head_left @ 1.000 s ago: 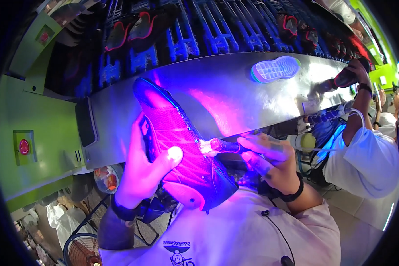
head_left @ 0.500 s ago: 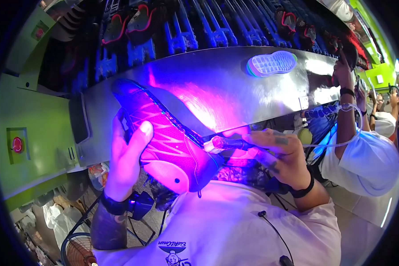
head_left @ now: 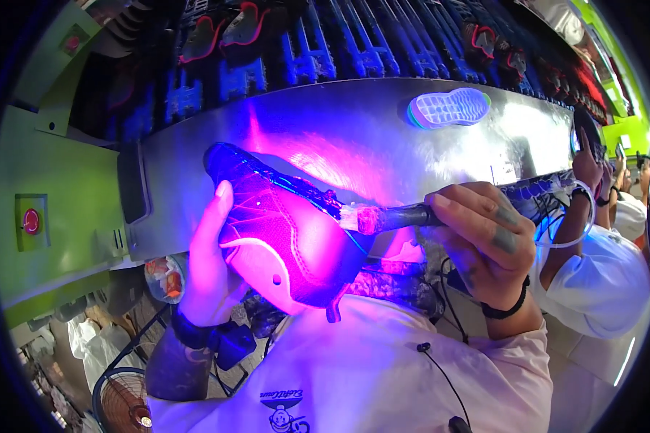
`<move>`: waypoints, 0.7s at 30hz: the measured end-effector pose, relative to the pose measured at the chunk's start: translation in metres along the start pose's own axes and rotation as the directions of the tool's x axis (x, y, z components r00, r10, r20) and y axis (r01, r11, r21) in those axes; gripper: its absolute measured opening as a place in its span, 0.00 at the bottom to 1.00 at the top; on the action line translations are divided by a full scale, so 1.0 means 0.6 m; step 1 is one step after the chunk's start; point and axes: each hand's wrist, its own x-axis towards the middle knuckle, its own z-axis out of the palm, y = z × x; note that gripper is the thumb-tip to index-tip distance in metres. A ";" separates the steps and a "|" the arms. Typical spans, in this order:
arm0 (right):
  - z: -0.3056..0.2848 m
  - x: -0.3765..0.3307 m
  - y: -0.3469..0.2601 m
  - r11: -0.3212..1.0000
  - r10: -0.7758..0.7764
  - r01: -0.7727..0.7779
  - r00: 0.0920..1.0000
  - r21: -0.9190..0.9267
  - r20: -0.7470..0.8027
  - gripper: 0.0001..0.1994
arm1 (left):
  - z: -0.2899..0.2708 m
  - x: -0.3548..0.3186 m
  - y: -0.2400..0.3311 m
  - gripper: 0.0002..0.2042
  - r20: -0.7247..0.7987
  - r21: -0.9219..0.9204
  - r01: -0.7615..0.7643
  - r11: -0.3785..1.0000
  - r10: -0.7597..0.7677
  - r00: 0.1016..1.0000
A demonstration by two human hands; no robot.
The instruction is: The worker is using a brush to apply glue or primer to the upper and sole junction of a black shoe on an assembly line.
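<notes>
Under purple light, my left hand (head_left: 213,270) grips a shoe upper (head_left: 296,249) from its left side, thumb up along the edge. The upper lies tilted on its side, toe to the far left and heel toward me. A wet-looking dark band runs along its bottom edge. In my right hand (head_left: 487,242) is a brush (head_left: 404,216) with a dark handle, its fingers closed round the handle. The pale bristle tip touches that bottom edge near the heel. A white shoe sole (head_left: 451,108) rests tread up on the metal bench, apart from both hands.
The metal bench (head_left: 383,144) spans the space before me. Behind it runs a rack (head_left: 310,58) with blue supports and several dark shoe uppers (head_left: 242,25). A green cabinet (head_left: 65,187) stands left, a fan (head_left: 123,397) lower left. Another person (head_left: 592,281) works at the right.
The shoe upper has turned in my left hand, showing more of its heel side. My right hand and the brush have shifted slightly, with the bristles still on the bottom edge.
</notes>
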 end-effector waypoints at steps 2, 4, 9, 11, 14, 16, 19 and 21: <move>-0.005 0.013 0.001 0.998 -0.061 0.060 0.998 -0.028 -0.019 0.22 | 0.008 -0.001 0.003 0.24 -0.008 -0.067 0.029 0.997 -0.029 1.000; -0.012 0.024 -0.002 0.995 -0.090 0.089 0.996 -0.050 -0.024 0.21 | 0.011 -0.007 0.005 0.24 0.005 -0.086 0.058 0.995 -0.058 0.998; -0.026 0.037 0.000 0.986 -0.166 0.164 0.985 -0.043 -0.041 0.20 | -0.010 -0.029 -0.001 0.27 0.026 -0.147 0.092 0.985 -0.089 0.996; -0.027 0.039 0.002 0.982 -0.187 0.185 0.981 -0.039 -0.054 0.20 | -0.001 -0.035 0.000 0.27 0.053 -0.156 0.131 0.979 -0.125 0.991; -0.027 0.041 0.005 0.976 -0.219 0.219 0.972 -0.016 -0.085 0.20 | 0.036 -0.045 0.010 0.29 0.082 -0.238 0.156 0.959 -0.140 0.987; -0.031 0.043 0.005 0.975 -0.223 0.223 0.971 -0.014 -0.087 0.20 | 0.050 -0.053 -0.002 0.30 0.081 -0.271 0.141 0.952 -0.123 0.989; -0.032 0.044 0.006 0.970 -0.243 0.244 0.966 -0.005 -0.091 0.20 | 0.007 -0.082 -0.048 0.31 0.218 -0.489 0.213 0.846 -0.118 0.969; -0.034 0.046 0.008 0.967 -0.254 0.254 0.962 -0.014 -0.100 0.20 | -0.006 -0.094 -0.061 0.31 0.295 -0.374 0.185 0.909 -0.072 0.953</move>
